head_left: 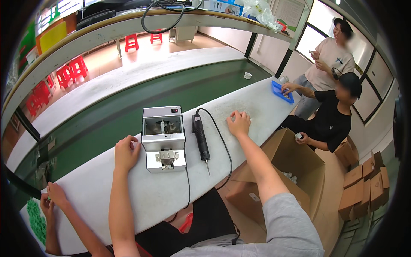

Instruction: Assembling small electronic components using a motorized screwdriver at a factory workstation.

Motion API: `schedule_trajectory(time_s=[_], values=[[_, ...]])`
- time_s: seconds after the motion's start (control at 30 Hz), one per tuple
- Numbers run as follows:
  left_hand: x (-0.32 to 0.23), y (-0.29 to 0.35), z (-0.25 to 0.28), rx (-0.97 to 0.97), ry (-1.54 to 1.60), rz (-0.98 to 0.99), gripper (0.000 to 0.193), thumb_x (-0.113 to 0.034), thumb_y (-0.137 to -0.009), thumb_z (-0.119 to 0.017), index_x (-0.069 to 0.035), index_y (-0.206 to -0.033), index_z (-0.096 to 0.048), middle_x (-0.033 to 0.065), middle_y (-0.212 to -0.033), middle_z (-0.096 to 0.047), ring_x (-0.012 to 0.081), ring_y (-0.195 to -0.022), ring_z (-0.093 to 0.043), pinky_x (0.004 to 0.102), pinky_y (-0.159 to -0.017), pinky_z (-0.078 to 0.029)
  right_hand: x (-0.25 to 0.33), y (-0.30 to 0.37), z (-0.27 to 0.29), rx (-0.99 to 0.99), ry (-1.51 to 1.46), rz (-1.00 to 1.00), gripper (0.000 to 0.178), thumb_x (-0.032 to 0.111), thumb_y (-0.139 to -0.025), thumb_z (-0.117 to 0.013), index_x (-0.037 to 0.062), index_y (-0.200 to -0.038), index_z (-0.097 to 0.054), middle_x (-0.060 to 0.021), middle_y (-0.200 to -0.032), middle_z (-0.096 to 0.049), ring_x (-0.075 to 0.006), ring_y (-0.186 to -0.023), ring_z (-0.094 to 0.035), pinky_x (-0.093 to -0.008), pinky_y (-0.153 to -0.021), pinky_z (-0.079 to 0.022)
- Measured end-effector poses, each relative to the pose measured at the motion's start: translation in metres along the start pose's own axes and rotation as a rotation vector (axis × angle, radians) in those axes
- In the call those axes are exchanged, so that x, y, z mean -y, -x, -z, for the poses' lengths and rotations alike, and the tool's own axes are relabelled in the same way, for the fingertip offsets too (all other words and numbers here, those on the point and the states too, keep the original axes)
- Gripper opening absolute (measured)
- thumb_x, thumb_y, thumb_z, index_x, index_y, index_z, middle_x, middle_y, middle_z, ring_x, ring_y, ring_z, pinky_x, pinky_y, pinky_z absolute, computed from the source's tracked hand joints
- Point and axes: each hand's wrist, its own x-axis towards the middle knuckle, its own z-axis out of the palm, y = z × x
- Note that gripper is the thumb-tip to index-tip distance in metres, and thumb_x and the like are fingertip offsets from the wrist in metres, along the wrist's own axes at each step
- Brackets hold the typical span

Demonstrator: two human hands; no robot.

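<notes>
Fingers [235, 115] loosely bent, grasp unclear, on white tabletop [167, 192]: left hand [125, 153] just beside silver machine [163, 139], right hand [239, 125] past it, black screwdriver [201, 138] lying between; white pieces [292, 177] in cardboard box [308, 158], small parts [286, 96] in blue tray [289, 101]; forearms [119, 205] outstretched.

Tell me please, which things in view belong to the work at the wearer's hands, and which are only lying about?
Probably in use, being nearest the hands:
boxy metal machine, beside the left hand
black corded screwdriver, between machine and right hand

Apparently just lying about:
white cup on the green belt
plastic bag on the shelf
red stools
</notes>
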Motion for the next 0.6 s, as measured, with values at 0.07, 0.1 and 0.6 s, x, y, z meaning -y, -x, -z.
schedule_trajectory(time_s=[0.07, 0.1, 0.6], values=[[-0.0006, 0.0004, -0.0006, -0.003, 0.005, -0.007, 0.014, -0.017, -0.085, -0.075, -0.008, -0.09, -0.067, 0.0061, -0.069, -0.057, 0.0266, -0.071, -0.057, 0.0416, -0.069, -0.044, -0.0019, -0.0007, 0.0001, -0.001, 0.007, -0.009, 0.024, 0.037, -0.085, -0.069, 0.0193, -0.101, -0.065, -0.0105, -0.117, -0.057, -0.0326, -0.117, -0.05, -0.0499, -0.105, -0.037], [-0.0008, 0.0003, -0.0003, -0.007, 0.008, -0.013, 0.014, -0.017, -0.085, -0.075, -0.008, -0.09, -0.067, 0.0065, -0.069, -0.057, 0.0267, -0.071, -0.057, 0.0415, -0.069, -0.044, -0.0014, -0.0008, 0.0, 0.01, 0.012, -0.007, 0.025, 0.038, -0.086, -0.069, 0.0196, -0.101, -0.065, -0.0108, -0.118, -0.057, -0.0333, -0.118, -0.05, -0.0504, -0.105, -0.037], [-0.0044, 0.0, 0.004, -0.001, 0.014, -0.01, 0.014, -0.013, -0.082, -0.073, -0.006, -0.093, -0.067, 0.0073, -0.07, -0.057, 0.0271, -0.072, -0.057, 0.041, -0.068, -0.045, -0.0005, 0.0004, -0.0013, -0.001, -0.006, -0.003, 0.026, 0.038, -0.085, -0.07, 0.0194, -0.101, -0.066, -0.0107, -0.118, -0.056, -0.0325, -0.117, -0.049, -0.0492, -0.105, -0.036]])
